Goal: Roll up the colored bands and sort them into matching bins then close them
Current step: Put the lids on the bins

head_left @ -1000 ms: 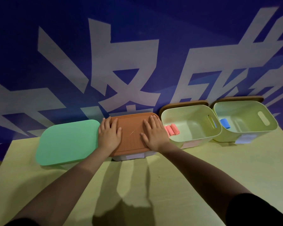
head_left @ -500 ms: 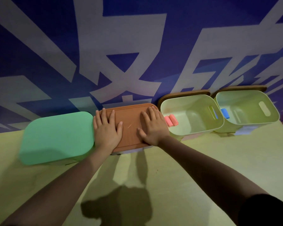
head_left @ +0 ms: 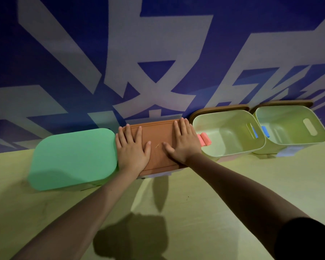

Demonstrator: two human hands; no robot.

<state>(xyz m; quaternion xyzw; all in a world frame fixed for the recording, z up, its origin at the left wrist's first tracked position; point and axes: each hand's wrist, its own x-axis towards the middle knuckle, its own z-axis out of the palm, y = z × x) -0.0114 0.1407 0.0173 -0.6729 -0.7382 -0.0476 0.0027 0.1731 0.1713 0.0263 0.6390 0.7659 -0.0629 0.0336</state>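
Your left hand (head_left: pixel 132 148) and right hand (head_left: pixel 184 142) lie flat on the brown lid (head_left: pixel 158 139), fingers straight and spread, each grip apart and pressing down on the bin second from the left. Just left sits the bin under the green lid (head_left: pixel 73 158). To the right, the open bin (head_left: pixel 231 156) holds pink rolls (head_left: pixel 204 140) (partly behind your hand); the far bin (head_left: pixel 289 147) holds a blue roll (head_left: pixel 265 131). All stand on the yellow desk (head_left: pixel 204 203).

There's just one view, worn on the person's head (wide-angle). It looks forward and down, close over the worktop (head_left: pixel 233 194), toward the wall (head_left: pixel 64 44).
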